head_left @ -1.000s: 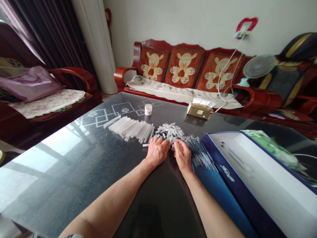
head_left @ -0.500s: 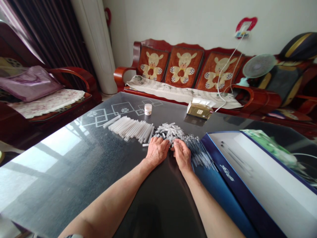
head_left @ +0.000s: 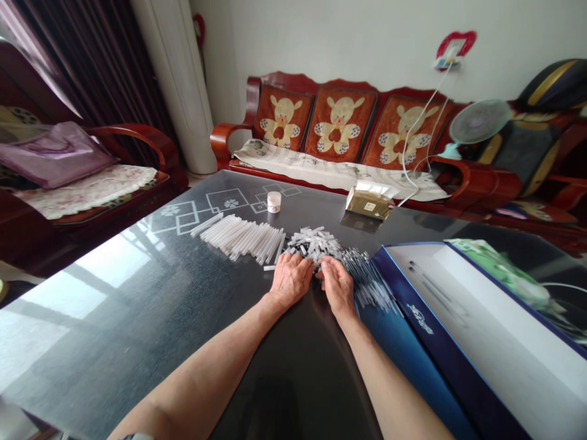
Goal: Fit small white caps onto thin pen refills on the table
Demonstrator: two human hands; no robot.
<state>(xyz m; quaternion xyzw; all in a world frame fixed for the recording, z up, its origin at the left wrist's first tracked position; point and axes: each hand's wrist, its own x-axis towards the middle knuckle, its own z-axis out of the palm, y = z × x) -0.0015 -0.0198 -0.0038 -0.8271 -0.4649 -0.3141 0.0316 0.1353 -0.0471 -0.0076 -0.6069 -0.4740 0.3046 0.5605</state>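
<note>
My left hand [head_left: 292,275] rests on the dark table at the near side of a heap of short white caps [head_left: 316,241], its fingers curled together. Close beside it, my right hand [head_left: 337,282] is closed with thumb and fingers pinched at the heap's near edge. Whatever lies in either hand's fingers is hidden or too small to name. Small black pieces [head_left: 293,249] lie at the heap's left edge. To the left is a row of white translucent pen barrels [head_left: 245,237]. Right of my right hand lies a pile of thin pen refills [head_left: 369,284] with metallic tips.
A long blue box [head_left: 403,299] with a white inside stands at right, a few dark-tipped pens in it. Farther back on the table [head_left: 137,342] are a small white jar [head_left: 274,202] and a tissue pack [head_left: 369,203]. Green packaging [head_left: 498,263] lies beyond the box.
My right hand's fingers shift very slightly at the heap's edge. Everything else stays where it was.
</note>
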